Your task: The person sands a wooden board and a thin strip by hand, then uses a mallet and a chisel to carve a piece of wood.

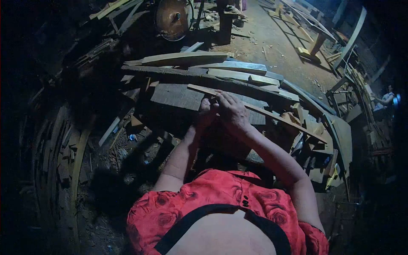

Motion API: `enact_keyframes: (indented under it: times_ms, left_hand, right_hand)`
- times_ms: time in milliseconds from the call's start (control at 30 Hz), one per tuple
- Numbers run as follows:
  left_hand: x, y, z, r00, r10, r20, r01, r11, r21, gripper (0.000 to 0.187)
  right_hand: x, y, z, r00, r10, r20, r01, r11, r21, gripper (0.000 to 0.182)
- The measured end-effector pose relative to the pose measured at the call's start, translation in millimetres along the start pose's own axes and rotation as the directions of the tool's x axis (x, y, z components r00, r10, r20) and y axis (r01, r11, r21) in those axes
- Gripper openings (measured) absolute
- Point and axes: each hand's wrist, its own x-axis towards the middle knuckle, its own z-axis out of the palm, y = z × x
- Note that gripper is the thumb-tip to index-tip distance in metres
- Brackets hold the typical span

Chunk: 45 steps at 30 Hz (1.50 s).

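A long thin wooden strip (272,115) lies slantwise across a pile of rough planks (204,78) in front of me. My right hand (231,111) rests on top of this strip, fingers curled over it near its left half. My left hand (205,114) sits just beside the right one, partly hidden under it, fingers closed at the same strip. Both forearms reach forward from my red patterned top. A dark grey board (176,96) lies flat just left of my hands.
Offcuts and curved slats litter the dirt floor at left (70,148). A round saw blade (172,17) stands at the back. More planks and scraps pile up at right (335,140). Another person (386,98) is at the far right edge.
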Motion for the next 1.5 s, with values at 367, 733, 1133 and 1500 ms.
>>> enact_keyframes:
  times_ms: [367,733,1133,1500]
  left_hand:
    - [10,22,-16,0.983,0.056,0.176,-0.006,0.962,-0.275,0.031]
    - [30,20,46,0.935,0.079,0.346,0.165,0.766,-0.622,0.04]
    - [24,35,42,0.929,-0.039,0.367,0.243,0.813,-0.529,0.048]
    - [29,24,42,0.92,0.151,0.362,0.085,0.825,-0.559,0.047]
  right_hand:
    - [51,-19,33,0.966,-0.19,0.173,0.172,0.978,0.114,0.046]
    - [-183,167,-125,0.976,0.16,-0.144,-0.143,0.982,0.121,0.028]
    - [-127,67,-82,0.96,0.272,-0.065,-0.278,0.952,-0.13,0.045]
    - [-333,317,-212,0.436,0.852,-0.289,-0.889,0.458,0.009,0.036]
